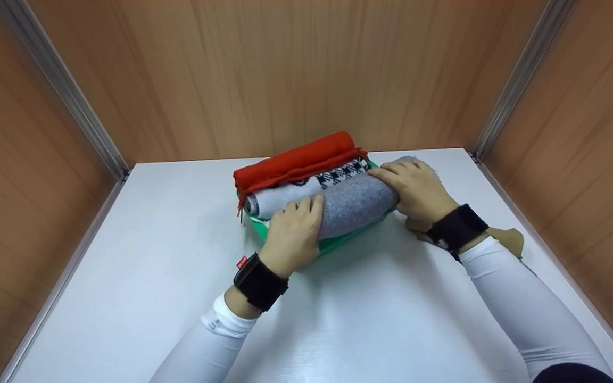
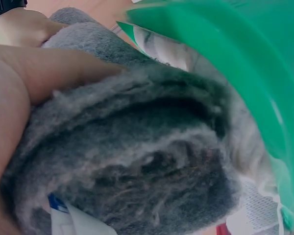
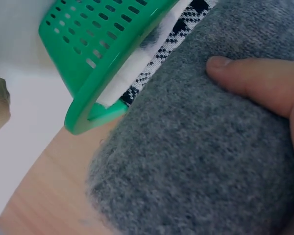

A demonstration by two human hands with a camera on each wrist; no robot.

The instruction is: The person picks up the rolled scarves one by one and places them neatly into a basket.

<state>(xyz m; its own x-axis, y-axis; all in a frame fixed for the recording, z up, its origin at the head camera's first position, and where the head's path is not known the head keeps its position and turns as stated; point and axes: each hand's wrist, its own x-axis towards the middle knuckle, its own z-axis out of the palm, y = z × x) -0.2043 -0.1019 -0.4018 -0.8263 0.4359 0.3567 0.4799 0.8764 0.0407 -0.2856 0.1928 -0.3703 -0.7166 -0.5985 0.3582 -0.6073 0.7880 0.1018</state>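
Basket, green perforated plastic (image 1: 338, 243), sitting on the white tabletop (image 1: 179, 298) near the wooden back wall (image 1: 285, 74), holding three rolled textiles side by side

Item one: rolled grey fleece cloth (image 1: 357, 205), lying at the near edge of the basket, its right end overhanging the rim. Left hand (image 1: 291, 234) is curling over the roll's left end, fingers wrapped across the top and thumb beneath; the left wrist view is showing the spiral end of the roll (image 2: 152, 171) pressed against the palm, with the green basket wall (image 2: 245, 63) just beside it. Right hand (image 1: 417, 189) is gripping the roll's right end, fingers bent over the top; the right wrist view is showing the thumb (image 3: 255, 78) pressing into the grey fabric (image 3: 196, 161) beside the basket's slotted corner (image 3: 98, 58)

Item two: rolled pale grey cloth with black-and-white check pattern (image 1: 333, 178), resting in the middle of the basket, touching the grey roll

Item three: rolled red fringed cloth (image 1: 298, 159), sitting at the far side, highest of the three

Item four: brown cardboard piece (image 1: 508, 239), lying on the table under the right forearm

Both wrists are wearing black straps (image 1: 261, 282) over white sleeves (image 1: 519, 303)
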